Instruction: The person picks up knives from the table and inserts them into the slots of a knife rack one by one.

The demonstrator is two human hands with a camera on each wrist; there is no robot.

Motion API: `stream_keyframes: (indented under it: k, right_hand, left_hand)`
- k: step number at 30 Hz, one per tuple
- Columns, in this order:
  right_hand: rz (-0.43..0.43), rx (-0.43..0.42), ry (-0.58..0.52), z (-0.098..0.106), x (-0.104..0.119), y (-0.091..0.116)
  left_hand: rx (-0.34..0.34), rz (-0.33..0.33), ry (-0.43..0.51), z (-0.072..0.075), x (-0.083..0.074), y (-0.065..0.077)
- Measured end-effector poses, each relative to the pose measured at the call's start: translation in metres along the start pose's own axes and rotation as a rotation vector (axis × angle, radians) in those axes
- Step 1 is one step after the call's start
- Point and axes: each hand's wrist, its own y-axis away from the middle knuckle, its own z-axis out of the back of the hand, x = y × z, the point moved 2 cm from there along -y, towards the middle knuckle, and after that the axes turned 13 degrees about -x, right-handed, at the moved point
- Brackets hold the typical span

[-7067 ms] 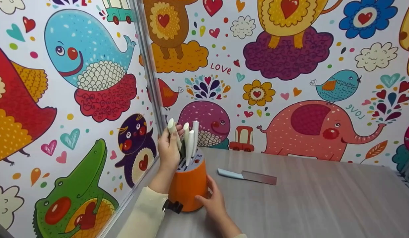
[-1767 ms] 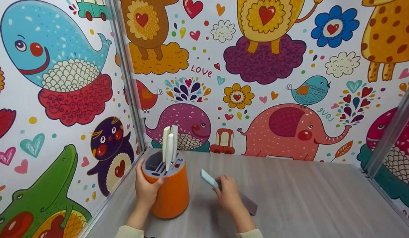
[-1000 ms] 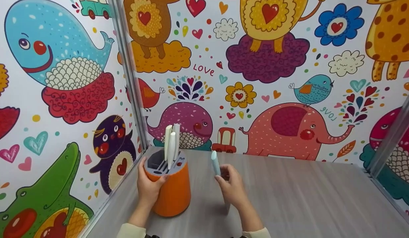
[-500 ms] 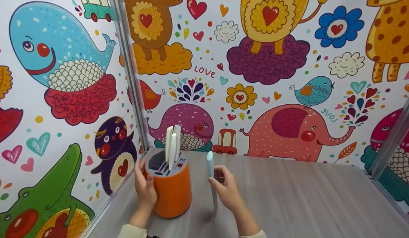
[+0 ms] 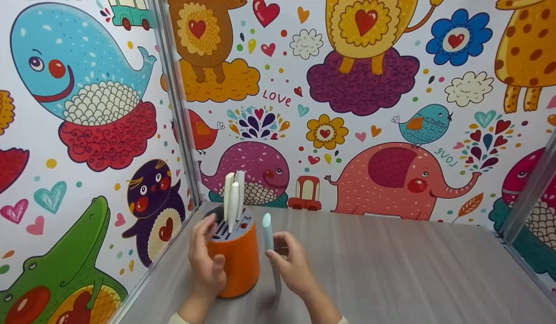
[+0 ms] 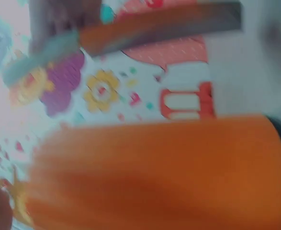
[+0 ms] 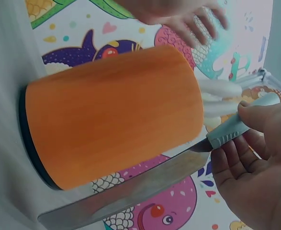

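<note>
My right hand point(image 5: 292, 263) grips the light blue handle of a cleaver point(image 5: 267, 231) just right of an orange knife block point(image 5: 239, 265). Its blade points downward, and the right wrist view shows the broad blade point(image 7: 140, 187) beside the block's wall. My left hand point(image 5: 206, 265) is raised at the block's left side, fingers loosely extended. In the right wrist view the left hand point(image 7: 174, 17) appears apart from the block. Three knives with pale handles point(image 5: 233, 202) stand upright in the block's grey slotted top. The left wrist view is blurred.
The block stands on a grey wood-grain table point(image 5: 395, 270). A wall with cartoon animals point(image 5: 386, 180) rises behind, and another patterned panel point(image 5: 80, 180) closes off the left. A metal corner post point(image 5: 177, 103) joins them.
The cleaver, earlier flat on the table, was picked up by the right hand, turned blade-down and brought left toward the block. My left hand has let go of the block.
</note>
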Motion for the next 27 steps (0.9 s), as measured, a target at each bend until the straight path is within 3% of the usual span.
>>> stream_keyframes:
  k: [5,14,17,22,27]
  right_hand:
    - [0.012,0.011,-0.006,-0.008,0.005,0.004]
    - [0.075,0.016,0.02,-0.02,0.012,0.013]
    - [0.083,0.016,0.021,-0.023,0.012,0.015]
    - [0.105,0.005,0.019,-0.027,0.012,0.017]
    - [0.154,-0.005,0.01,-0.03,0.012,0.019]
  left_hand:
    - [0.227,0.295,0.019,-0.012,-0.023,0.005]
    - [0.369,0.553,0.012,-0.022,-0.023,0.016]
    - [0.417,0.596,-0.004,-0.022,-0.02,0.02]
    - [0.477,0.595,0.018,-0.025,-0.018,0.026]
    - [0.474,0.598,0.048,-0.027,-0.017,0.03]
